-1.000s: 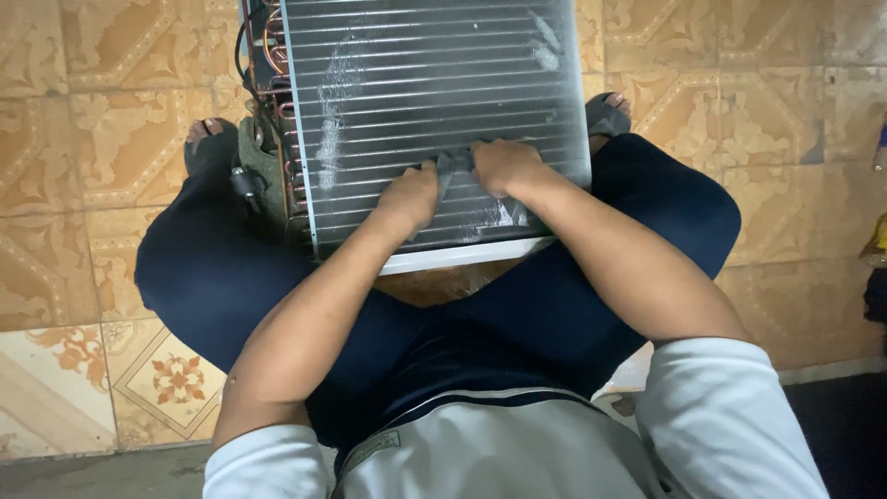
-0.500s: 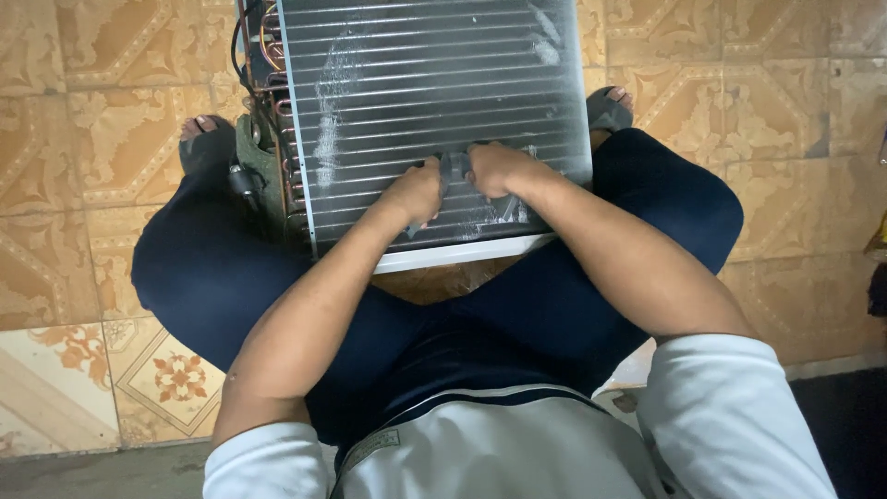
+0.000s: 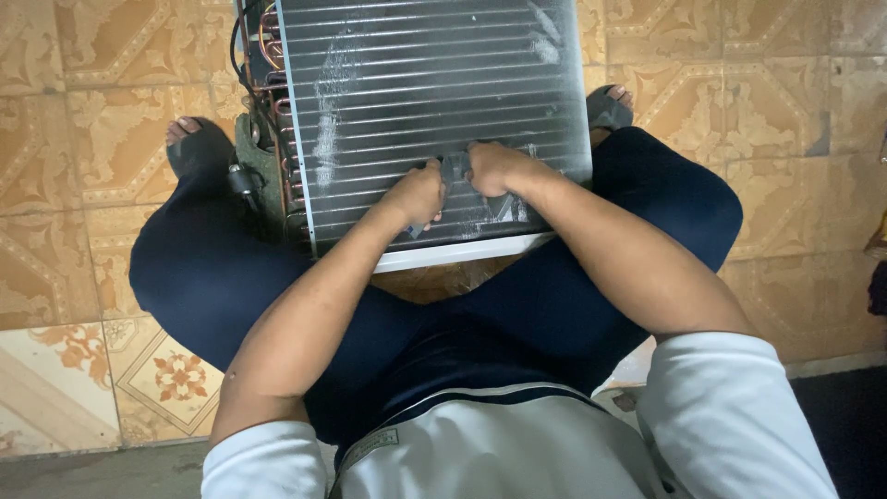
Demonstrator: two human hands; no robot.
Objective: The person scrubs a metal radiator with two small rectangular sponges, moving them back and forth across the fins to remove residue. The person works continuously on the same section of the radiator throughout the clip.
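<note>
- Coil panel [image 3: 434,102], silver and finned, propped between two spread knees on tiled floor [image 3: 83,139]; near edge resting just above the lap, white bottom rail [image 3: 462,251] facing the body.
- Left hand [image 3: 418,196] closed in a fist against the lower fins, gripping a small grey tool [image 3: 453,171] from the left; exact kind of tool too hidden to tell.
- Right hand [image 3: 494,168] closed too, knuckles up, clamped on the same tool from the right, touching the left hand.
- Best handled, by judgement: strokes kept in line with the fins, never across, since thin fins bend easily.
- Light, even pressure from both fists; wrists low and close to the panel for control.
- Panel braced steadily by both legs so no rocking under the strokes.
- Pale scuffed patches [image 3: 328,102] on the fins worth gentle treatment, as already flattened or dusty.
- Fingers kept off the copper pipes [image 3: 270,37] and black wire [image 3: 236,55] at the left edge.
- Count: one panel, one tool, two hands, two bare forearms.
- Two feet in dark sandals, left foot [image 3: 189,139] beside the pipes, right foot [image 3: 610,103] at the panel's right edge.
- One cluster of copper bends; exact number of bends unclear.
</note>
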